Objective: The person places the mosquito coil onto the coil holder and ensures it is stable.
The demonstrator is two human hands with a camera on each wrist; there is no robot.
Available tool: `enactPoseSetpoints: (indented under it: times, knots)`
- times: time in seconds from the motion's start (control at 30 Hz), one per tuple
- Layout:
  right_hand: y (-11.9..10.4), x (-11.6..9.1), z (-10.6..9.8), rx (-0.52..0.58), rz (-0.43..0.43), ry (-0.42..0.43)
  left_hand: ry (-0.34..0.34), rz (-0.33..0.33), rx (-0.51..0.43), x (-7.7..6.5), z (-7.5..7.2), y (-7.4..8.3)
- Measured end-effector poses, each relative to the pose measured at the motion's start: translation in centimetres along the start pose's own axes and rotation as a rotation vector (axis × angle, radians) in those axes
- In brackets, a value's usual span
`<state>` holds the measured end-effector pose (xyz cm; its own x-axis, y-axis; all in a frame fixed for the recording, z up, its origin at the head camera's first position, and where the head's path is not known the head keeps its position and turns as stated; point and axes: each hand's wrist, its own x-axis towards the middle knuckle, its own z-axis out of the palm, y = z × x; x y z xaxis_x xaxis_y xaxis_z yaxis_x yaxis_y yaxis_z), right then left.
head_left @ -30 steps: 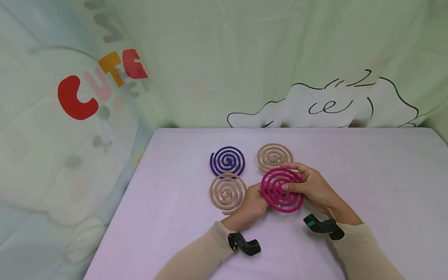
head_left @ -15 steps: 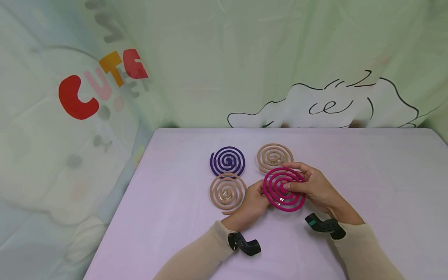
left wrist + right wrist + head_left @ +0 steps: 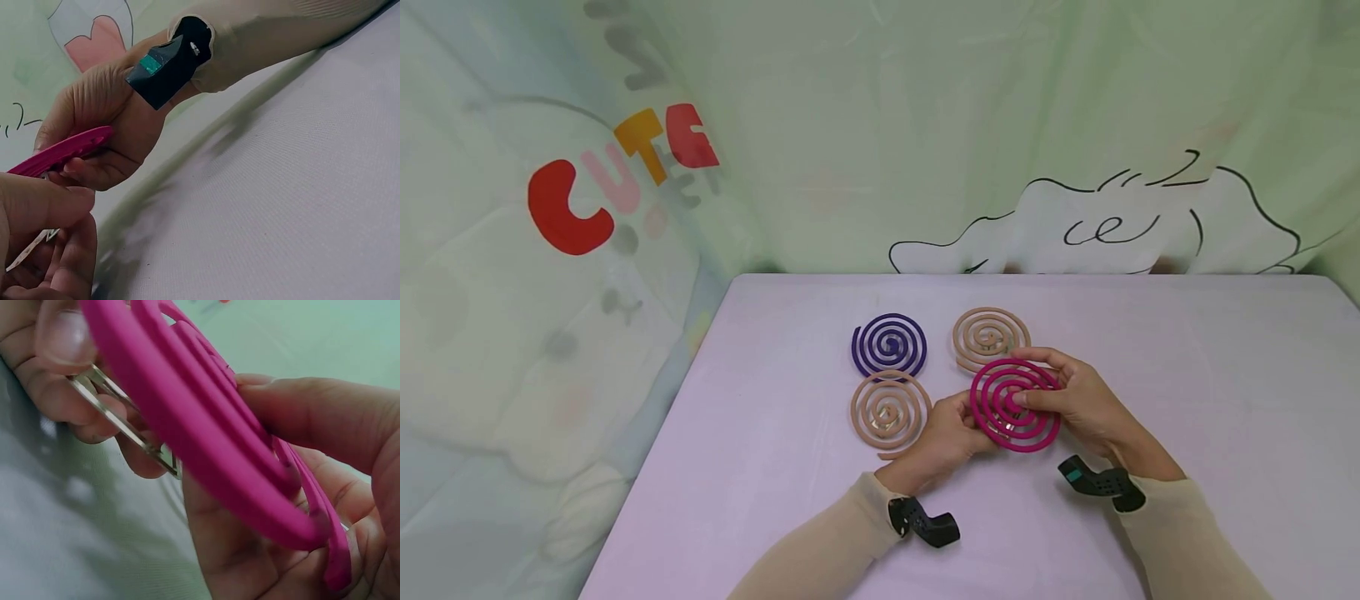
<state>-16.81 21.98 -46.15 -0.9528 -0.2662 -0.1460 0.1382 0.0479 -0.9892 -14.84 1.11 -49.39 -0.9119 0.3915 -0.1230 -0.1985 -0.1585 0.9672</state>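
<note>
Lilac table fills the lower frame, backed by a pale green printed curtain with "CUTE" lettering at upper left; a purple coil and two tan coils lie flat at centre. Both hands grasp the pink coil just right of centre, lifted off the table: right hand with thumb on its middle, left hand pinching its left edge. A thin metal piece under the coil is largely hidden by fingers, so I cannot tell its shape.

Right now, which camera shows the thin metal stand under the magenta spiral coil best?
The right wrist view: the thin metal stand shows close up beneath the magenta spiral coil, pinched by the left hand. The left wrist view shows only one tip; the head view barely a glint.
</note>
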Motion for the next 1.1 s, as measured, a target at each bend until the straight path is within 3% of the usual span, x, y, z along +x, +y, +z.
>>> enactPoseSetpoints:
  times: [0.4,0.6,0.9,1.1]
  knots:
    - [0.31,0.24,-0.44,0.024,-0.008,0.005,-0.048,0.046,0.014,-0.22,0.06,-0.32]
    - [0.60,0.29,-0.58,0.016,0.011,0.011,0.005,0.005,0.055,-0.42,0.44,-0.48]
    - [0.98,0.32,-0.69,0.024,0.039,0.015,0.063,-0.083,-0.095,-0.52,0.94,-0.27]
    - [1.02,0.37,-0.62,0.057,0.030,0.011,0.096,-0.090,-0.065,-0.69,0.91,-0.11]
